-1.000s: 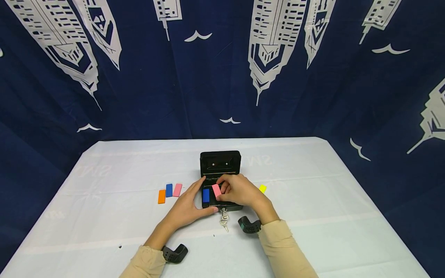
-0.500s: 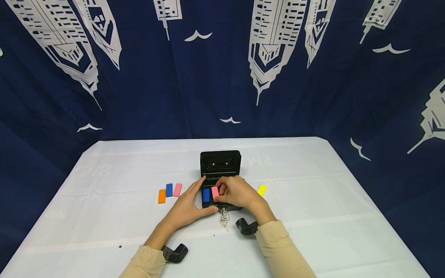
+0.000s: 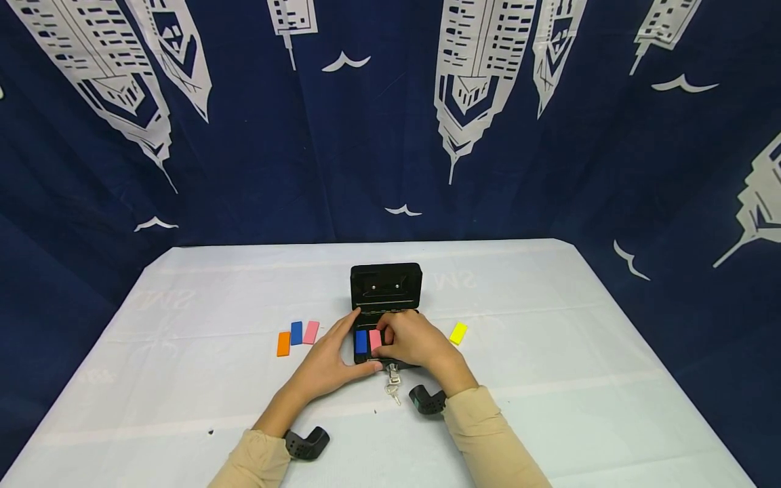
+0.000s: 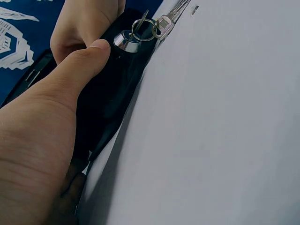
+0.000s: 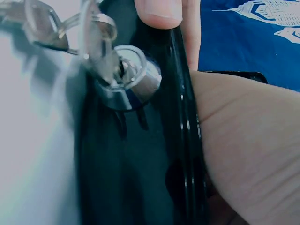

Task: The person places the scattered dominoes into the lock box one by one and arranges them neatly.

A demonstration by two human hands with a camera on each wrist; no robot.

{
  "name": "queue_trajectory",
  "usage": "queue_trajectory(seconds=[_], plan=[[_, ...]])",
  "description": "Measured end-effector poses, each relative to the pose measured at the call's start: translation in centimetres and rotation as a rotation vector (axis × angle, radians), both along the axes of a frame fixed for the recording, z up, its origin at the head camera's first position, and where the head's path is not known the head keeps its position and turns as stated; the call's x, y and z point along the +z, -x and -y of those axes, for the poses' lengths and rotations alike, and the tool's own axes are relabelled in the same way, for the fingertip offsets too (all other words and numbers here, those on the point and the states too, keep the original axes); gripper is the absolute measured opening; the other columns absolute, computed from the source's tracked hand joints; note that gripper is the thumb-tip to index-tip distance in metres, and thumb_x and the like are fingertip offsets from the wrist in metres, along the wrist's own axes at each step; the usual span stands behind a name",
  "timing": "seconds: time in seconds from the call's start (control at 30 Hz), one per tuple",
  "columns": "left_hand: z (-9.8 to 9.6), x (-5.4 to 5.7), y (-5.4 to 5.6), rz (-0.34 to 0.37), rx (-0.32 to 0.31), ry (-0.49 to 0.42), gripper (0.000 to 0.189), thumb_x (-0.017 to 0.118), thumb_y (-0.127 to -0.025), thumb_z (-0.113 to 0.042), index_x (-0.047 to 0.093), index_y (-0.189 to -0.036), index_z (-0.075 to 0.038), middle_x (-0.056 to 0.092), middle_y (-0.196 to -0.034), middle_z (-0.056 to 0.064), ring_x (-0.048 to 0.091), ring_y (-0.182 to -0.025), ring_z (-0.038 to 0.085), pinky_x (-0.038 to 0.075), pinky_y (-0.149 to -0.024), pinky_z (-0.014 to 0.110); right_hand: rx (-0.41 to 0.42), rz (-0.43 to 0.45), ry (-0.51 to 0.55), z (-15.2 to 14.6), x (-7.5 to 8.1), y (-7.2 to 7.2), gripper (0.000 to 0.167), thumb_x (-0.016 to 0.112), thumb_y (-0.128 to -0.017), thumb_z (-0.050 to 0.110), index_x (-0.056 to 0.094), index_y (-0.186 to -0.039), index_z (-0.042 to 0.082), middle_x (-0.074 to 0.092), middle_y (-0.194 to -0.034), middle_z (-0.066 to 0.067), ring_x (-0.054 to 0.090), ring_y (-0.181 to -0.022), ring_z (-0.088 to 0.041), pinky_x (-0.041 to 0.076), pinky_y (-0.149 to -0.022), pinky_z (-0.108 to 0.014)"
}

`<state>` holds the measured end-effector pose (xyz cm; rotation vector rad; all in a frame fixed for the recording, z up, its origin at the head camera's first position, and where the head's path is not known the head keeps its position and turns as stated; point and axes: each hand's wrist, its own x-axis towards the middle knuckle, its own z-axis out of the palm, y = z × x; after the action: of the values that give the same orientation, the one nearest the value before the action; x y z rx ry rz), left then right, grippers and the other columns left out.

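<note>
A small black cash box [image 3: 386, 276] stands on the table with its lid raised. My left hand [image 3: 328, 364] steadies it by the left side, thumb on the front edge, as the left wrist view also shows. Inside the box, my right hand [image 3: 417, 341] pinches a pink block [image 3: 375, 339] between thumb and fingers. It lies just right of a blue block [image 3: 361, 341]. From the front lock [image 5: 129, 82] hangs a ring with keys [image 3: 393, 391]. In the right wrist view the pink block is hidden behind the box wall and hand.
Left of the box lie an orange block [image 3: 283, 343], another blue block [image 3: 296, 333] and another pink block [image 3: 310, 332]. A yellow block [image 3: 458, 333] lies to the right. A dark blue printed curtain [image 3: 342, 149] hangs behind the white table [image 3: 183, 379].
My right hand has moved slightly left and lower, bringing the tilted pink block upright in line beside the blue one in the box. My left hand has stayed in place.
</note>
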<state>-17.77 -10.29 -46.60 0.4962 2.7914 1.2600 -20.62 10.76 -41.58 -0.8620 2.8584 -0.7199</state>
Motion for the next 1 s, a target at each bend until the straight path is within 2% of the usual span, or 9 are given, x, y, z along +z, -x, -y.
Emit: queue_trajectory(seconds=[0.2, 0.47, 1.0], plan=[[-0.01, 0.02, -0.02, 0.001, -0.002, 0.001, 0.112, 0.082, -0.076, -0.066, 0.027, -0.165, -0.026, 0.034, -0.167, 0.004, 0.039, -0.15, 0.028, 0.038, -0.119, 0.055, -0.002, -0.023, 0.001, 0.12, -0.22, -0.05, 0.033, 0.087, -0.084, 0.024, 0.072, -0.106, 0.005, 0.063, -0.072, 0.008, 0.057, -0.066, -0.005, 0.052, -0.066, -0.026], [-0.11, 0.11, -0.03, 0.011, -0.003, 0.006, 0.112, 0.082, -0.077, -0.066, 0.026, -0.165, -0.026, 0.033, -0.167, 0.005, 0.038, -0.151, 0.029, 0.037, -0.119, 0.056, -0.032, -0.042, -0.015, 0.21, -0.45, -0.07, 0.035, 0.089, -0.083, 0.032, 0.072, -0.103, 0.009, 0.061, -0.071, 0.009, 0.055, -0.064, -0.005, 0.052, -0.064, -0.026], [-0.04, 0.22, -0.02, 0.015, -0.001, 0.015, 0.112, 0.081, -0.077, -0.067, 0.025, -0.165, -0.027, 0.032, -0.168, 0.004, 0.037, -0.152, 0.029, 0.037, -0.119, 0.058, -0.04, -0.04, -0.061, 0.63, -0.3, -0.24, 0.038, 0.087, -0.084, 0.038, 0.071, -0.108, 0.013, 0.057, -0.07, 0.011, 0.053, -0.063, -0.005, 0.048, -0.059, -0.026]])
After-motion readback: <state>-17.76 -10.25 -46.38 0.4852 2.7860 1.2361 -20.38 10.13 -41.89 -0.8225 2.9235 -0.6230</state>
